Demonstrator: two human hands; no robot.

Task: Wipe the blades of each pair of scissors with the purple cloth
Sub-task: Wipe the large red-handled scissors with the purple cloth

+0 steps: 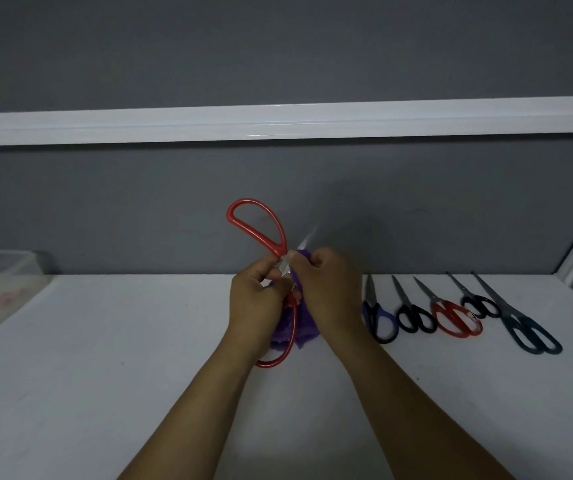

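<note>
Clear bin [1, 289] at left edge, contents blurred. Left hand [254, 303] pinches open red scissors [279, 251] near the pivot, blade pointing upper right; right hand [330, 289] clamps purple cloth [304, 323] round it

Counted were six pairs of scissors, namely one large red pair [279, 250] at the purple cloth [307, 332] and five right of it (blue pair [369, 315], black pair [413, 311], small red pair [442, 308], second black pair [475, 301], teal pair [524, 327]), that one cloth, and one clear bin [1, 296] left of it.
</note>
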